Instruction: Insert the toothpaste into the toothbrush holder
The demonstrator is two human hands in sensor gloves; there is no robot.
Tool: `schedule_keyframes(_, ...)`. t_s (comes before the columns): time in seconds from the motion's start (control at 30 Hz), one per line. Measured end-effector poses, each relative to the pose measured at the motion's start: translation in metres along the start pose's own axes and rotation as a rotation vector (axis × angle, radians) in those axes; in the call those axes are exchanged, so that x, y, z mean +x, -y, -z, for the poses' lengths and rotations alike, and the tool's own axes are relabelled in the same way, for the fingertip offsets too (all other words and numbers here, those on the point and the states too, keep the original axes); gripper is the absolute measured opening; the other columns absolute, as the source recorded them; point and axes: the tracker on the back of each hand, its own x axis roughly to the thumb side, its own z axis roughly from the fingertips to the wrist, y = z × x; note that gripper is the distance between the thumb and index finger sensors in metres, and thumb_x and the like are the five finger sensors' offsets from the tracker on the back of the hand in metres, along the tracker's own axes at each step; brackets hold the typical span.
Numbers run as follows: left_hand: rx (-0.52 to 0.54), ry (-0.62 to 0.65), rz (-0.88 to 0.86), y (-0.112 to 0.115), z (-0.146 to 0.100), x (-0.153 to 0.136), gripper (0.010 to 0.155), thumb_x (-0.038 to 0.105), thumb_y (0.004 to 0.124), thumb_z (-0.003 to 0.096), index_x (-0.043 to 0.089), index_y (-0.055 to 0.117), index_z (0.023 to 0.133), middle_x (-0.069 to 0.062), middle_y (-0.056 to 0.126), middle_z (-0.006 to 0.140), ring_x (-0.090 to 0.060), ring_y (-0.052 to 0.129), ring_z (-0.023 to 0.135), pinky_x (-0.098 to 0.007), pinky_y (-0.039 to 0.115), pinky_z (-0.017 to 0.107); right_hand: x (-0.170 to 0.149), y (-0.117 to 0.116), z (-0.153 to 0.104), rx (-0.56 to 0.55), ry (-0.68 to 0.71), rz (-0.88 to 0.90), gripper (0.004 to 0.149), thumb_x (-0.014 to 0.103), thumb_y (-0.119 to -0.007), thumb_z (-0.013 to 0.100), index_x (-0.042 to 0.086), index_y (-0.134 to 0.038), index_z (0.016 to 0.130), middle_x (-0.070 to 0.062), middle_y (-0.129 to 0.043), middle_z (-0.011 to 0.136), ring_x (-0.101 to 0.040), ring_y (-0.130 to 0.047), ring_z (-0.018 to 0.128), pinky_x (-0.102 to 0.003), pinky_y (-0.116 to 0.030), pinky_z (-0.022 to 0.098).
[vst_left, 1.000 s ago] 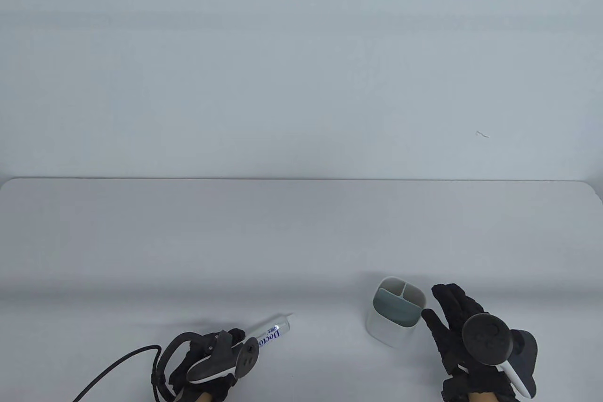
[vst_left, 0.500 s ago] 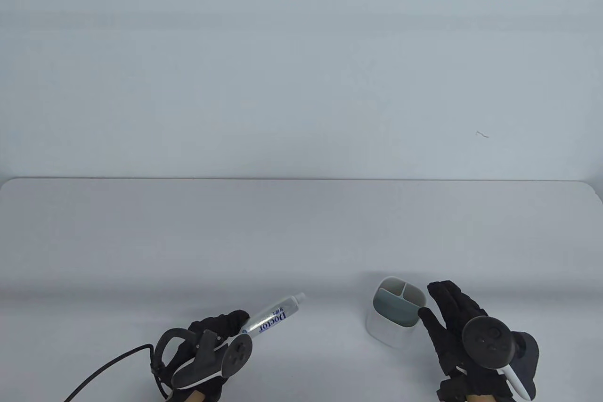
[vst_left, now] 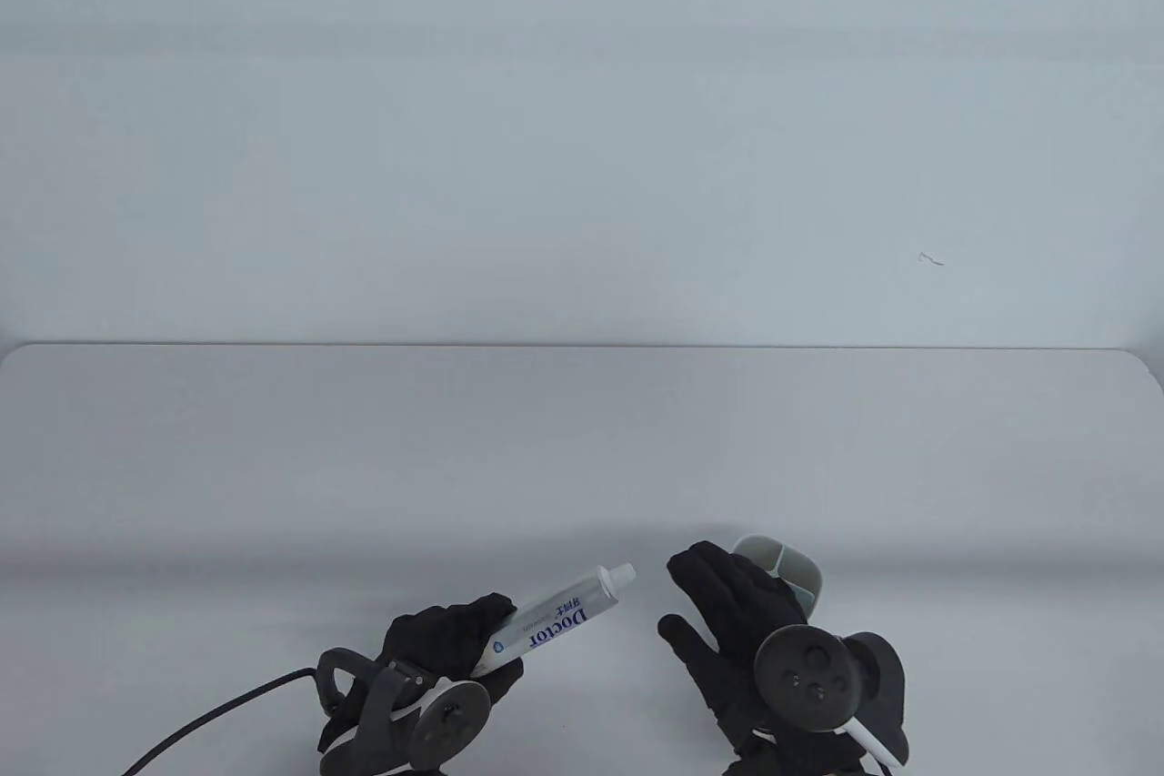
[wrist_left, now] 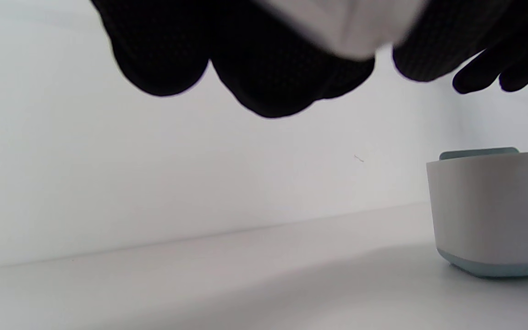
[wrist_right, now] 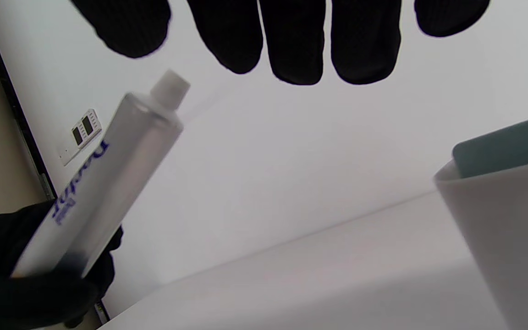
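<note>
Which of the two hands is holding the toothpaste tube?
The left hand grips the toothpaste tube; the right hand, fingers spread, holds nothing.

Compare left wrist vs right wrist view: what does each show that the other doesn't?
Left wrist only: the toothbrush holder down to its teal base, standing on the table; a blurred white shape among the left hand fingers, likely the tube. Right wrist only: the toothpaste tube with white cap and blue lettering, gripped at its lower end by the left hand; spread fingers of the right hand. Both: holder, white table, wall.
</note>
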Motion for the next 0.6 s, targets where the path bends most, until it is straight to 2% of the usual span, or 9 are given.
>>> schedule_keyframes(0.13, 0.036, -0.002, -0.027, -0.007, -0.002, 0.002, 0.078, 0.07, 0.066, 0.0407, 0.024, 0.049, 0.102, 0.0, 0.083, 0.086, -0.027, 0.091, 0.06, -0.041, 0.084, 0.054, 0.013, -0.013, 0.008, 0.051, 0.029, 0.086, 0.059, 0.052, -0.063, 0.061, 0.021, -0.058, 0.11, -0.014, -0.064, 0.117, -0.051, -0.068, 0.102, -0.069, -0.048, 0.068)
schedule_keyframes(0.27, 0.081, -0.008, -0.047, -0.011, -0.004, 0.004, 0.078, 0.069, 0.066, 0.0411, 0.023, 0.049, 0.102, -0.001, 0.083, 0.086, -0.028, 0.09, 0.06, -0.041, 0.084, 0.054, 0.021, -0.022, 0.016, 0.092, 0.039, 0.223, 0.061, 0.052, -0.063, 0.061, 0.015, -0.058, 0.11, -0.015, -0.065, 0.116, -0.05, -0.069, 0.102, -0.069, -0.048, 0.068)
schedule_keyframes(0.33, 0.139, 0.013, -0.02, -0.013, -0.006, 0.006, 0.078, 0.069, 0.066, 0.0411, 0.023, 0.049, 0.102, -0.001, 0.083, 0.086, -0.028, 0.091, 0.059, -0.041, 0.084, 0.053, 0.024, -0.026, 0.02, 0.109, 0.039, 0.295, 0.06, 0.05, -0.063, 0.063, 0.013, -0.059, 0.11, -0.016, -0.066, 0.115, -0.05, -0.07, 0.101, -0.069, -0.049, 0.068)
schedule_keyframes(0.6, 0.16, 0.021, -0.061, -0.014, -0.008, 0.012, 0.078, 0.067, 0.063, 0.0445, 0.019, 0.048, 0.103, -0.003, 0.083, 0.086, -0.022, 0.091, 0.062, -0.041, 0.084, 0.054, 0.035, -0.047, 0.031, 0.164, 0.052, 0.506, 0.072, 0.054, -0.063, 0.061, 0.004, -0.053, 0.111, -0.019, -0.066, 0.114, -0.048, -0.071, 0.1, -0.068, -0.049, 0.068)
